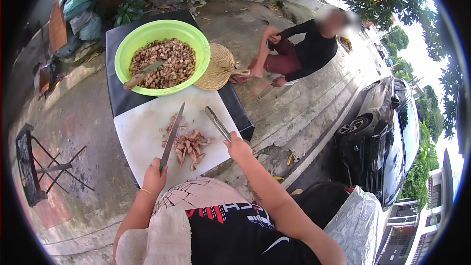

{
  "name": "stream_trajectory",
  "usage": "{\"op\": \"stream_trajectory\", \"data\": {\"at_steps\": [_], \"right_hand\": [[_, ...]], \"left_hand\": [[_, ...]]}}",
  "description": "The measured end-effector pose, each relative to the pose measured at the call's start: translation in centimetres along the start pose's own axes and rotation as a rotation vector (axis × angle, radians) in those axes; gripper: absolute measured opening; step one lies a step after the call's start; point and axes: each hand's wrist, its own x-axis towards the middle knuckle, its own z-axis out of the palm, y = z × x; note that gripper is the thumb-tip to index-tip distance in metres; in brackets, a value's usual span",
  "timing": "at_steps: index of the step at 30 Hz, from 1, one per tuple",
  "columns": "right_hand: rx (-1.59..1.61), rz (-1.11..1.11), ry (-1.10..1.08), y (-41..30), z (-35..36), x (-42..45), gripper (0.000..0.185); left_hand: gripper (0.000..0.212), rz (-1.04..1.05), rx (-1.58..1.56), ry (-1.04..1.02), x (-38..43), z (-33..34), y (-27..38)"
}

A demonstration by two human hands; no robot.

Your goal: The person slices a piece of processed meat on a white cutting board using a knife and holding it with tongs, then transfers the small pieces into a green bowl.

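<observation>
My left hand (154, 176) grips the green handle of a long kitchen knife (172, 136), its blade pointing away from me over a white cutting board (136, 143). In my right hand (239, 149) is a pair of metal tongs (218, 123), held over the board's right side. Between the two tools lies a pile of sliced meat (189, 146), with small chopped bits (171, 125) just beyond it. Behind the board stands a lime-green basin (200, 49) holding diced meat (173, 68). A cleaver (143, 74) with a wooden handle rests in the basin.
A woven fan (217, 67) lies right of the basin on the black-covered table (123, 99). Beyond it a person (305, 44) sits holding a phone. A charcoal grill (29, 165) on crossed legs stands at left. A black car (382, 136) is parked at right.
</observation>
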Motion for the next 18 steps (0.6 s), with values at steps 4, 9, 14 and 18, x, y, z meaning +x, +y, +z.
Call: {"op": "stream_trajectory", "data": {"at_steps": [4, 9, 14, 18], "right_hand": [[-0.004, -0.026, -0.109, -1.2, 1.0, 0.2, 0.035], [-0.062, -0.196, -0.127, -2.8, 1.5, -1.7, 0.040], [-0.098, -0.151, -0.152, -3.1, -0.7, -2.5, 0.040], [-0.160, -0.155, -0.148, -3.0, -2.0, -3.2, 0.038]], "left_hand": [[0.025, -0.022, 0.052, -0.031, 0.0, -0.9, 0.7], [0.023, -0.102, 0.186, -0.116, 0.1, -2.2, 2.0], [0.023, -0.089, 0.249, -0.100, 0.8, -2.5, 3.5], [0.021, -0.072, 0.282, -0.138, 2.1, -2.0, 4.3]]}}
